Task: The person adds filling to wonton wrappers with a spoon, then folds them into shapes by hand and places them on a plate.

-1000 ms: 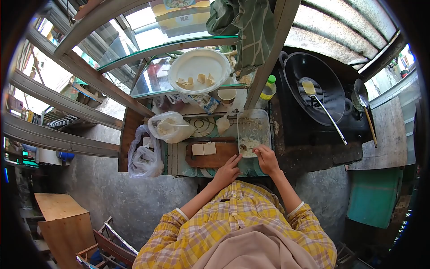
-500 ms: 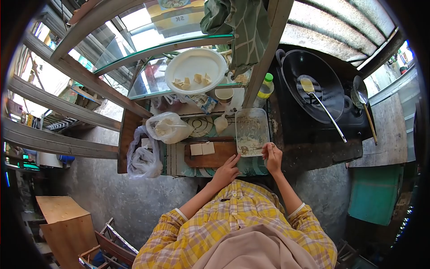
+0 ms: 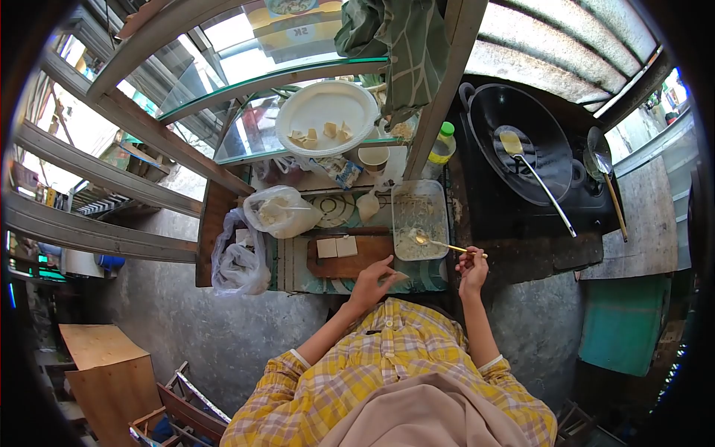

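Observation:
My right hand [image 3: 472,272] is closed on the handle of a gold-coloured spoon [image 3: 447,245], whose bowl is over the front part of a clear plastic container [image 3: 419,208] with pale residue inside. My left hand [image 3: 372,284] is near the container's front left corner, with a small pale triangular piece [image 3: 401,276] at its fingertips. Left of the container lies a brown cutting board [image 3: 365,267] bearing two pale square pieces [image 3: 337,246].
Behind the board are plastic bags [image 3: 280,211] and a small knotted bag [image 3: 367,205]. A white plate [image 3: 326,112] with folded pale pieces stands on the glass shelf. At right, a black wok [image 3: 514,141] with a spatula sits on the stove, beside a green-capped bottle [image 3: 442,145].
My right hand has moved right and slightly down, and the spoon now shows clearly. My left hand has shifted slightly left, away from the container, and the triangular piece has come into view.

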### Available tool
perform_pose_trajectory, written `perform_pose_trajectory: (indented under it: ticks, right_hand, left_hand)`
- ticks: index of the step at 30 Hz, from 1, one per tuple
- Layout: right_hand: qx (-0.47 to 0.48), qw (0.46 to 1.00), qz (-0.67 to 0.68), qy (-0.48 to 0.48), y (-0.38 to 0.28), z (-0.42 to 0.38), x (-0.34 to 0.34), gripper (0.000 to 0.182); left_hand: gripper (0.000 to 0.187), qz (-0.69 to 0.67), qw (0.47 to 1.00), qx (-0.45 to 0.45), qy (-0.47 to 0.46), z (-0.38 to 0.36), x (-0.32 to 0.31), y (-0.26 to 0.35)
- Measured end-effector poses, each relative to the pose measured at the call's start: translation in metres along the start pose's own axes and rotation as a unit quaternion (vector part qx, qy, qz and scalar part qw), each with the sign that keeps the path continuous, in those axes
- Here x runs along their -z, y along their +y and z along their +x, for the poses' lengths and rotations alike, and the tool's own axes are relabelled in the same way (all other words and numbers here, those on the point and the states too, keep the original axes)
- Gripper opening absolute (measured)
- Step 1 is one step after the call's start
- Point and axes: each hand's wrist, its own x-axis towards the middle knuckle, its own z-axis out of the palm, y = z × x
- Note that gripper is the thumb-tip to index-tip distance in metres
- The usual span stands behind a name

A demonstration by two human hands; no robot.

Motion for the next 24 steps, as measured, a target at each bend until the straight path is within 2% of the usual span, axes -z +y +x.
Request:
perform_pose_trajectory:
  ticks: [3,6,9,12,18,24]
  right_hand:
    - [0.027,0.999,0.014,-0.010,-0.014,-0.001,-0.002,0.036]
    - [0.053,0.998,0.028,-0.037,-0.031,-0.002,-0.005,0.036]
    - [0.068,0.995,0.046,-0.062,-0.050,-0.007,-0.013,0.034]
    - [0.069,0.992,0.063,-0.086,-0.065,-0.009,-0.019,0.033]
    - [0.078,0.985,0.020,-0.154,-0.087,-0.018,-0.031,0.035]
    - [0.114,0.979,-0.068,-0.154,-0.093,-0.020,-0.039,0.036]
  left_hand:
    - [0.017,-0.087,0.986,0.141,0.035,0.005,0.002,0.006]
    - [0.020,-0.126,0.970,0.199,0.057,0.017,0.008,0.011]
    - [0.023,-0.246,0.940,0.225,0.072,0.029,0.005,0.006]
    - [0.025,-0.388,0.872,0.292,0.057,0.042,0.000,0.006]
    - [0.026,-0.478,0.833,0.275,0.042,0.069,0.001,0.035]
    - [0.024,-0.431,0.869,0.242,0.029,0.074,0.003,0.039]
